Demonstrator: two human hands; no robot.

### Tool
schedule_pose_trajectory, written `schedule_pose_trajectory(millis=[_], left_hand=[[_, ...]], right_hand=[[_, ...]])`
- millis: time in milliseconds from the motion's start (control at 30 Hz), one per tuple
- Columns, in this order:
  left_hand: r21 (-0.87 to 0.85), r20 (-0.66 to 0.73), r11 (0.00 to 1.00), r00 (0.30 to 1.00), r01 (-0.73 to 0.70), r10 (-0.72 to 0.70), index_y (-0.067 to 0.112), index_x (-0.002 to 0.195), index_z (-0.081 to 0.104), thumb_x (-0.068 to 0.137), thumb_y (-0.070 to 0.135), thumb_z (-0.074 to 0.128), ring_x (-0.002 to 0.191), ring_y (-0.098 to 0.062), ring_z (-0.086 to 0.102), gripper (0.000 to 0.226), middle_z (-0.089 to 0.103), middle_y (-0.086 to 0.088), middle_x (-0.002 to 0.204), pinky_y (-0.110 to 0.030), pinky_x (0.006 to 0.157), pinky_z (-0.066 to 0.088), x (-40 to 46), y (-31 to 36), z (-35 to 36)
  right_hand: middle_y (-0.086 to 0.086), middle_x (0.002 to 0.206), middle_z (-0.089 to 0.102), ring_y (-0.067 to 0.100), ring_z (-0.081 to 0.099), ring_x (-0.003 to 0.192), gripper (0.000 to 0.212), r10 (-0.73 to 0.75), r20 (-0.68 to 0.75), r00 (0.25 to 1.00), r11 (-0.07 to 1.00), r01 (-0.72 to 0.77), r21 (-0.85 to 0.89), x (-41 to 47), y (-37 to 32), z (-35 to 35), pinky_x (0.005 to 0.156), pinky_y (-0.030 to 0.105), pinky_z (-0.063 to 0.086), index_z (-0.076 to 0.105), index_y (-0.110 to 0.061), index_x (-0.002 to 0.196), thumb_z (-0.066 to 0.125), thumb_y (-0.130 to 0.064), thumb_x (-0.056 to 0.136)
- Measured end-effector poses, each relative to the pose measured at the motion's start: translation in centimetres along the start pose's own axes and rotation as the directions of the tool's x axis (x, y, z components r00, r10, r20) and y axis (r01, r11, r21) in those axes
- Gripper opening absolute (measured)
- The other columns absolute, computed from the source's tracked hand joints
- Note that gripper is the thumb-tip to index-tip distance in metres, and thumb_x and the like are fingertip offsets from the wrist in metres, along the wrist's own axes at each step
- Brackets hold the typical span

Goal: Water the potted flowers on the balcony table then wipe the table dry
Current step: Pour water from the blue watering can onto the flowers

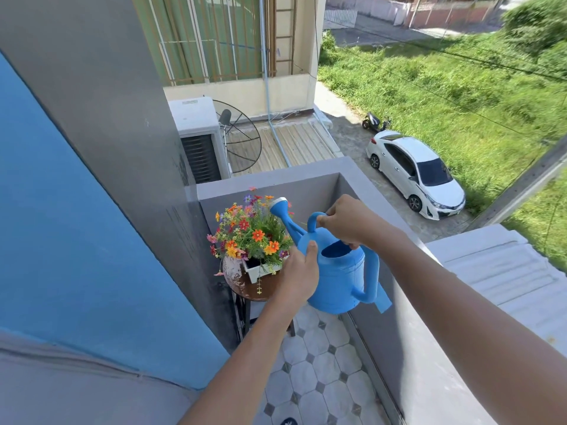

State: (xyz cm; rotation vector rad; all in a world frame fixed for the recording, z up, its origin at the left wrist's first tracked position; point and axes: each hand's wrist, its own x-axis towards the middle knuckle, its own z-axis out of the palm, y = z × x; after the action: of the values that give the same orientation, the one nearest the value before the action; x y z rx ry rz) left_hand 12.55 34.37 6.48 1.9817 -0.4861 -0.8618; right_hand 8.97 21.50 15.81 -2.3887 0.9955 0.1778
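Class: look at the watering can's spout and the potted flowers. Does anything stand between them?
Nothing visible does. The can, held by the left hand and right hand, has its spout right over the flowers; no object lies between them.

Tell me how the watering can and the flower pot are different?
The watering can is blue, while the flower pot is white. The watering can is the bigger of the two. The watering can is held up in the air by the left hand and right hand, while the flower pot sits on the round brown table. The flower pot is full of colourful flowers; the watering can's top shows only a dark opening.
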Motion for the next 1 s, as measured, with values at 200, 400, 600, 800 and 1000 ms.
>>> schedule_pose_trajectory(millis=[200,400,600,800,1000], left_hand=[[0.012,-0.067,0.997,0.995,-0.07,0.071,0.018,0.126,0.041,0.095,0.059,0.028,0.098,-0.026,0.058,0.053,0.058,-0.008,0.11,-0.041,0.077,0.048,0.5,-0.2,0.1],[0.035,-0.032,0.979,0.979,-0.201,0.202,0.027,0.125,0.042,0.096,0.057,0.03,0.098,-0.023,0.059,0.044,0.059,-0.002,0.109,-0.046,0.083,0.051,1.3,0.2,2.2],[0.109,0.101,0.961,0.965,-0.254,0.243,0.023,0.132,0.043,0.097,0.053,0.037,0.101,-0.02,0.057,0.046,0.059,-0.001,0.117,-0.029,0.077,0.047,4.1,1.4,6.9],[0.021,0.296,0.973,0.931,-0.228,0.212,0.027,0.123,0.055,0.096,0.043,0.05,0.095,-0.016,0.063,0.031,0.069,0.004,0.107,-0.022,0.074,0.048,6.5,2.7,14.3],[0.075,0.487,0.957,0.848,-0.28,0.21,0.03,0.127,0.058,0.093,0.051,0.05,0.106,-0.005,0.062,0.04,0.068,0.011,0.118,-0.02,0.09,0.047,10.0,4.0,22.4]], right_hand=[[0.018,0.058,0.053,0.023,0.043,0.039,0.052,-0.004,-0.014,1.0,0.959,0.008,0.283,-0.9,1.3,0.6,0.043,0.024,0.041,0.064,0.014,0.098,0.05,-0.035,0.091],[0.015,0.06,0.043,0.021,0.039,0.042,0.045,0.08,-0.045,0.996,0.832,-0.042,0.554,-1.5,4.9,1.7,0.043,0.025,0.039,0.06,0.011,0.09,0.047,-0.032,0.091],[0.006,0.055,0.041,0.017,0.034,0.04,0.022,0.307,-0.005,0.952,0.434,-0.135,0.89,-2.4,9.9,2.0,0.044,0.023,0.031,0.05,-0.013,0.072,0.052,-0.028,0.088],[0.008,0.053,0.043,0.017,0.038,0.039,0.025,0.546,0.032,0.837,0.11,-0.11,0.988,-1.6,16.5,1.2,0.041,0.022,0.034,0.05,-0.01,0.075,0.047,-0.022,0.097],[0.005,0.05,0.048,0.014,0.047,0.04,0.032,0.649,-0.007,0.761,0.134,-0.106,0.985,-0.6,23.7,-0.1,0.054,0.027,0.042,0.053,-0.007,0.078,0.04,-0.022,0.103]])
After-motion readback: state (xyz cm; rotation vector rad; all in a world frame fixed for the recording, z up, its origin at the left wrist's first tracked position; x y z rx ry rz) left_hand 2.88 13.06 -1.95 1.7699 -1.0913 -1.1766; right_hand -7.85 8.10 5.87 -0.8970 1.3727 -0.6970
